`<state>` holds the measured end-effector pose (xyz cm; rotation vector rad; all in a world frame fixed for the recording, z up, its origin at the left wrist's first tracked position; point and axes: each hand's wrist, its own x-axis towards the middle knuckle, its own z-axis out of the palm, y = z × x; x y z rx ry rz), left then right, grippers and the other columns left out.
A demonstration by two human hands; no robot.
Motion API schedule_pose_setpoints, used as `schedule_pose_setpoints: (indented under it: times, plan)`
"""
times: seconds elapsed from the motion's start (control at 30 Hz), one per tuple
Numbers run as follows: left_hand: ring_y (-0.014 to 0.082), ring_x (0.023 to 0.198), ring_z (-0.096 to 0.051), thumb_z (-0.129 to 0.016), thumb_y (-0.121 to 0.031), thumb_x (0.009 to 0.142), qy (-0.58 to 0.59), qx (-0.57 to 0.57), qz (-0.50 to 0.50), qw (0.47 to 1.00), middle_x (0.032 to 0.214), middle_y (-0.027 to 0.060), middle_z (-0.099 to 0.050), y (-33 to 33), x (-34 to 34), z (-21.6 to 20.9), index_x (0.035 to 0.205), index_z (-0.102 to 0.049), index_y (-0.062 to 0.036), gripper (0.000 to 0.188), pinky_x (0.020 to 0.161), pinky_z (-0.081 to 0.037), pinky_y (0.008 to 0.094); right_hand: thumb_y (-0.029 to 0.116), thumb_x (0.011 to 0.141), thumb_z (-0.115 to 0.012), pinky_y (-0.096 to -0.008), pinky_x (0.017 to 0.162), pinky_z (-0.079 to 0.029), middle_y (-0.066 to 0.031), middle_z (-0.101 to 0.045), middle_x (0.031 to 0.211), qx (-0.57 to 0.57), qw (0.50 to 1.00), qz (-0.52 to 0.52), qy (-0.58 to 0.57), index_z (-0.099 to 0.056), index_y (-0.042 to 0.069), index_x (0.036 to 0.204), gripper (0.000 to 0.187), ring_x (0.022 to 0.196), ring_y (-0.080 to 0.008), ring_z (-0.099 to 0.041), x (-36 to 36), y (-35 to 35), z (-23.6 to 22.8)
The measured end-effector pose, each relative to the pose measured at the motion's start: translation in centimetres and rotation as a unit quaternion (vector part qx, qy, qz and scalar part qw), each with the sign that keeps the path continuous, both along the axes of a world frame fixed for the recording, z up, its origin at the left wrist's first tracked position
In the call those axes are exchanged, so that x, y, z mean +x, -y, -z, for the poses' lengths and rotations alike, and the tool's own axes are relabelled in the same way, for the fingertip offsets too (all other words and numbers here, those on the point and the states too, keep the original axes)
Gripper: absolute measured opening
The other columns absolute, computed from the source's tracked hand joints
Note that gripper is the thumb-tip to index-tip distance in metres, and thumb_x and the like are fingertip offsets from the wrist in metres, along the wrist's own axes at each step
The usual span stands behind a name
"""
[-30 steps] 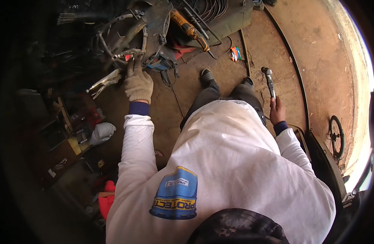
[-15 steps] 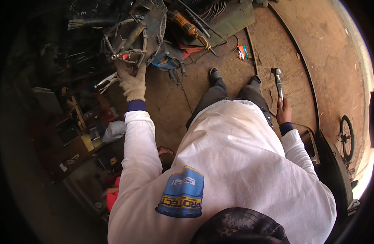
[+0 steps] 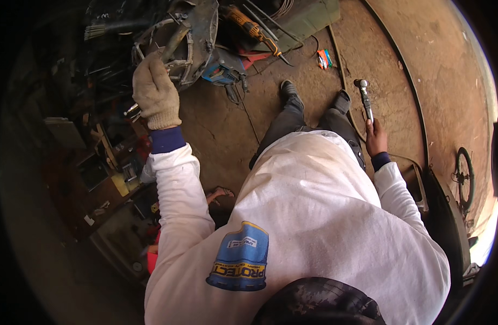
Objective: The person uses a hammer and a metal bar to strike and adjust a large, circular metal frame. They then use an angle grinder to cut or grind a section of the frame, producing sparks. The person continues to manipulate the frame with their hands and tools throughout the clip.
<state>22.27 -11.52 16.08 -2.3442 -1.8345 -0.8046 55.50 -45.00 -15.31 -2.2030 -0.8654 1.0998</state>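
My left hand (image 3: 156, 93), in a beige knit glove, is raised beside a round metal frame (image 3: 189, 51) with curved bars. Its fingers are bunched closed, and whatever they may hold is hidden. Shiny handles that look like locking pliers (image 3: 132, 110) poke out next to the glove. In my bare right hand (image 3: 375, 138) is a hammer (image 3: 366, 101), gripped by the lower end of its silver handle, with the head pointing away from me above the floor.
A yellow-and-black power tool (image 3: 251, 30) and a blue corded power tool (image 3: 219, 73) lie beyond the frame. A small colourful packet (image 3: 324, 59) is on the brown floor. A long dark hose or cable curves along the right, near a bicycle wheel (image 3: 464, 180). Another person's foot (image 3: 222, 192) shows at left.
My left hand has pulled back from the frame's near bars, moving left and up toward me, and its spread fingers have closed. My right hand keeps the hammer almost where it was.
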Motion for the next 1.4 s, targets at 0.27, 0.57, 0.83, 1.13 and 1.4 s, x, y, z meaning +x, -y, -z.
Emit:
schedule_pose_setpoints:
  times: [0.27, 0.57, 0.83, 1.13, 1.4]
  plan:
    - [0.0295, 0.095, -0.070, -0.050, -0.027, 0.102, -0.044, 0.032, 0.034, 0.998, 0.106, 0.0169, -0.072, -0.5, -1.2, 1.1, 0.112, -0.071, 0.0013, 0.037, 0.086, -0.054, 0.0388, 0.040, 0.104, -0.052, -0.0501, 0.067, -0.044, -0.0275, -0.059, 0.080, -0.011, 1.000, 0.006, -0.003, -0.056, 0.000, 0.093, 0.042, 0.077, -0.0484, -0.057, 0.2, 0.3, 0.6]
    - [0.0251, 0.097, -0.070, -0.049, -0.026, 0.103, 0.052, 0.013, 0.026, 0.998, 0.107, 0.0156, -0.072, -0.1, -0.8, 0.4, 0.119, -0.067, 0.0020, 0.036, 0.089, -0.054, 0.0359, 0.040, 0.104, -0.052, -0.0505, 0.068, -0.045, -0.0280, -0.060, 0.081, 0.004, 1.000, -0.009, -0.013, -0.059, 0.000, 0.096, 0.041, 0.078, -0.0495, -0.058, 0.9, -1.0, -0.4]
    - [0.0273, 0.106, -0.067, -0.056, -0.023, 0.101, 0.215, 0.002, -0.121, 0.969, 0.124, 0.0179, -0.066, 2.8, -4.9, 3.6, 0.131, -0.059, -0.0006, 0.037, 0.095, -0.053, 0.0395, 0.040, 0.104, -0.051, -0.0528, 0.068, -0.045, -0.0289, -0.061, 0.083, 0.005, 0.999, -0.045, 0.021, -0.059, 0.000, 0.095, 0.042, 0.081, -0.0508, -0.059, 1.8, -1.4, -0.6]
    - [0.0385, 0.115, -0.064, -0.058, -0.024, 0.092, -0.346, -0.230, -0.195, 0.888, 0.156, 0.0127, -0.040, 1.5, -5.5, 10.5, 0.156, -0.030, -0.0249, 0.070, 0.097, -0.054, 0.0443, 0.043, 0.105, -0.048, -0.0496, 0.065, -0.044, -0.0260, -0.059, 0.077, 0.005, 0.995, -0.085, 0.054, -0.056, 0.000, 0.092, 0.045, 0.073, -0.0461, -0.059, 2.7, -1.5, -0.6]
    - [0.0359, 0.132, -0.055, -0.057, -0.021, 0.092, -0.320, -0.306, -0.187, 0.877, 0.161, 0.0144, -0.035, -0.1, -5.3, 11.1, 0.159, -0.028, -0.0241, 0.073, 0.104, -0.050, 0.0462, 0.041, 0.104, -0.050, -0.0549, 0.068, -0.046, -0.0312, -0.062, 0.081, -0.015, 0.996, -0.076, 0.050, -0.060, 0.000, 0.092, 0.044, 0.083, -0.0527, -0.060, 2.8, -0.9, -2.2]
